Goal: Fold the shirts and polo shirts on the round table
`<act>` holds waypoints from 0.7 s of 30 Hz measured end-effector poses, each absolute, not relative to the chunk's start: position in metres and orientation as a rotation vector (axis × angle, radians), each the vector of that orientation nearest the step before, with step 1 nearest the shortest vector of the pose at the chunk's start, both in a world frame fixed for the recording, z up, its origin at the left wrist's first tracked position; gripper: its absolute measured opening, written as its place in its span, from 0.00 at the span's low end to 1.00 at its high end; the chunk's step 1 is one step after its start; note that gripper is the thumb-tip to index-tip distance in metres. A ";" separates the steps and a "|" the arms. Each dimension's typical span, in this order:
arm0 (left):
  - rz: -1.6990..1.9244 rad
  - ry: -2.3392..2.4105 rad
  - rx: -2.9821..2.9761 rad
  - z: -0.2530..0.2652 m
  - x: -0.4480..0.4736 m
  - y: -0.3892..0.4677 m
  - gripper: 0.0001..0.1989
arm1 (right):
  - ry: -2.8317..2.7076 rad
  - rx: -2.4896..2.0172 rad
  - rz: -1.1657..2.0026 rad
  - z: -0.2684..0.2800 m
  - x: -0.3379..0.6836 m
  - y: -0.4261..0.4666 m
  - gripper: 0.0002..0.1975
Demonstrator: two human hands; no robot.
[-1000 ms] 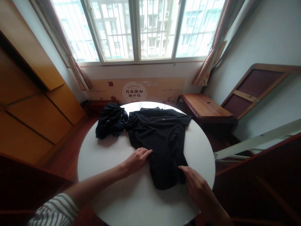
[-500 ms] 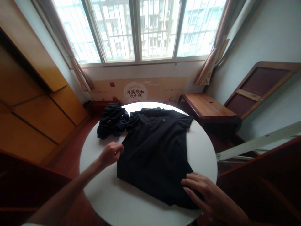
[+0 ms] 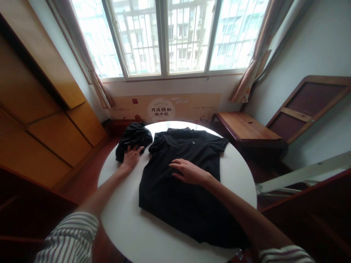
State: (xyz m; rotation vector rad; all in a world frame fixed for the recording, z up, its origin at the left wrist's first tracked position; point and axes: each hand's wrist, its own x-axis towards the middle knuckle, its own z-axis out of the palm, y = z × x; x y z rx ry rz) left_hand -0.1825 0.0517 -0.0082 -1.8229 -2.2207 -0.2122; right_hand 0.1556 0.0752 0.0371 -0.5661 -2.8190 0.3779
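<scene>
A black short-sleeved polo shirt point(image 3: 170, 204) lies spread out on the round white table point(image 3: 117, 215), its collar toward the window and a small pale mark on the chest. My right hand point(image 3: 189, 171) is over the middle of the shirt, fingers stretched to the left; whether it touches the cloth I cannot tell. At the shirt's left, a bunched heap of dark clothing point(image 3: 133, 133) sits near the table's far left edge. My left hand point(image 3: 132, 156) rests on the near side of that heap with its fingers spread.
A low wooden table point(image 3: 246, 126) stands beyond the white table on the right, with a framed wooden panel point(image 3: 307, 109) leaning on the wall. Wooden cabinets point(image 3: 55, 135) line the left. A printed banner point(image 3: 186, 106) runs below the window.
My left hand has left the shirt's left edge and moved forward onto the heap, opening. My right hand has moved from the lower right hem up and left over the shirt's middle.
</scene>
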 end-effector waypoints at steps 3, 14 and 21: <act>-0.148 -2.283 -1.738 -0.007 -0.205 0.047 0.25 | -2.823 -0.761 0.384 0.013 0.155 0.101 0.26; -0.418 -2.076 -2.078 0.028 -0.154 0.065 0.22 | -2.803 -0.883 0.441 -0.010 0.155 0.103 0.28; -0.389 -2.398 -1.965 0.016 -0.119 0.125 0.18 | -2.799 -0.881 0.449 -0.010 0.158 0.102 0.28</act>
